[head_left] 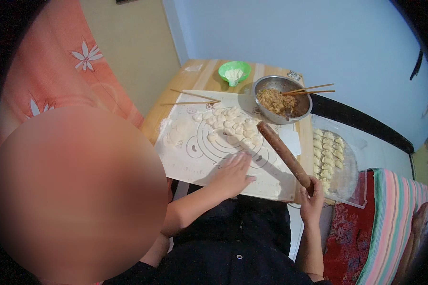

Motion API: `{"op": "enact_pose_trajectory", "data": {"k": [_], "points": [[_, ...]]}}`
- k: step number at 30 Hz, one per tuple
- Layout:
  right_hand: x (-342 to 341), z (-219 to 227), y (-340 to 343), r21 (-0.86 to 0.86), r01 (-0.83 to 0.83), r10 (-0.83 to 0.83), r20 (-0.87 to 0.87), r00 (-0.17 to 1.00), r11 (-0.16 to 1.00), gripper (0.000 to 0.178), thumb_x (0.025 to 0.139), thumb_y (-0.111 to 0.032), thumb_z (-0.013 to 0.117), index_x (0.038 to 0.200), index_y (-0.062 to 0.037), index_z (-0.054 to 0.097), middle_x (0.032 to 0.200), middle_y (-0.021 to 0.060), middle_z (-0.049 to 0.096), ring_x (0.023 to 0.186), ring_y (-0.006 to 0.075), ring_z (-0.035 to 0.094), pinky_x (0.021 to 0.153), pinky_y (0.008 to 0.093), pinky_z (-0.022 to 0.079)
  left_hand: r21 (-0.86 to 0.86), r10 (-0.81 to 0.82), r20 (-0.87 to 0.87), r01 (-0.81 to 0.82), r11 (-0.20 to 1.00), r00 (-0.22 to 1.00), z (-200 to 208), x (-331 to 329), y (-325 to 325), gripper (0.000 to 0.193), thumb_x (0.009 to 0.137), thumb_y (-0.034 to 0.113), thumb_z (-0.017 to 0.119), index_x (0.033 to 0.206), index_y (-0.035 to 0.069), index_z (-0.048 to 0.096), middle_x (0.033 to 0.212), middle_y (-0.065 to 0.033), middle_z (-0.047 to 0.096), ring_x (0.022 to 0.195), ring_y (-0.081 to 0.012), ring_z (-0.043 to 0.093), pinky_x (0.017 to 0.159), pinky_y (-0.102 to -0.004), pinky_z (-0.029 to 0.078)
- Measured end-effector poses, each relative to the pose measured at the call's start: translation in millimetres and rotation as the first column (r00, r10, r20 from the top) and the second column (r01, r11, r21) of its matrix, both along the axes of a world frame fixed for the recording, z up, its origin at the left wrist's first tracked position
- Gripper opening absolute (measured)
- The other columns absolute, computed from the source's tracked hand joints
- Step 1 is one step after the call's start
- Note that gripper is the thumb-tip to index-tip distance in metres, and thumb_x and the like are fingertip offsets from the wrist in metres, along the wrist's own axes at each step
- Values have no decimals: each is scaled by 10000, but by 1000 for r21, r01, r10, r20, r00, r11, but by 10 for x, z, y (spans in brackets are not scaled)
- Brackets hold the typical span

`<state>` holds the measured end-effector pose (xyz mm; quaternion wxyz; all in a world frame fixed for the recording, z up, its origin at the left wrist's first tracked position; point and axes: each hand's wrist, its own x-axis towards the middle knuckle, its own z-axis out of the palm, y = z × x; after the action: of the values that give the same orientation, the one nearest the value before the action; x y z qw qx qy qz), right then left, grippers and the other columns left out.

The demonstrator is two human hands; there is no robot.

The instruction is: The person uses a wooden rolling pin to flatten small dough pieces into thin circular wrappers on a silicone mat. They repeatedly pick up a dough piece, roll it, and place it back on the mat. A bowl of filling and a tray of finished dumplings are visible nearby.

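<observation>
Tabletop: rolling pin in right hand

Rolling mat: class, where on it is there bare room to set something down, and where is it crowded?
Free: the mat's near right corner, between the left hand and the rolling pin; also its near left strip beside that hand. Crowded: the far middle, covered with dough pieces, up to the chopsticks and filling bowl.

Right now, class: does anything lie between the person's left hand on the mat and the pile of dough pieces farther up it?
Nothing visible does. The left hand lies flat on the white mat, and only bare, floured mat separates it from the dough pieces. The rolling pin, held by the right hand, slants past on the right side.
</observation>
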<state>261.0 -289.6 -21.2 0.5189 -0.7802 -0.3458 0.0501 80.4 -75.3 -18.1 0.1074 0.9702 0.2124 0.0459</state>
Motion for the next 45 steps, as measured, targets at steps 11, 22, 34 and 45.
{"op": "enact_pose_trajectory", "data": {"k": [11,22,34,45], "points": [[2,-51,-36,8,11,-10,-15,1000,1000,379,819,-4,673,1185,-11,575,1101,154,606,1022,317,570,916,387,459,-288,-19,242,91,953,970,-205,-102,280,541,931,297,586,1416,96,459,1487,-139,392,1380,-322,353,1151,-510,230],[16,-33,-140,-41,-4,2,-35,999,999,380,887,13,617,1253,8,515,1133,92,579,1059,165,564,949,306,439,-195,11,139,16,981,990,-95,156,12,403,861,170,639,1247,99,549,1272,-141,520,1241,-353,457,1073,-495,344],[-32,-12,-111,-7,-46,45,-83,995,999,359,893,21,604,1241,9,515,1120,92,583,1037,163,570,929,300,451,-104,-303,130,317,943,944,-205,21,-79,614,948,318,565,1442,5,377,1513,-181,358,1407,-341,329,1157,-443,283],[-190,-7,182,-52,-128,130,58,990,990,374,794,20,676,1154,-16,584,1035,172,629,962,330,612,861,394,488,-29,-355,-8,355,934,935,22,-354,-8,730,939,407,573,1494,23,294,1569,-154,280,1460,-305,245,1200,-434,197]]}}
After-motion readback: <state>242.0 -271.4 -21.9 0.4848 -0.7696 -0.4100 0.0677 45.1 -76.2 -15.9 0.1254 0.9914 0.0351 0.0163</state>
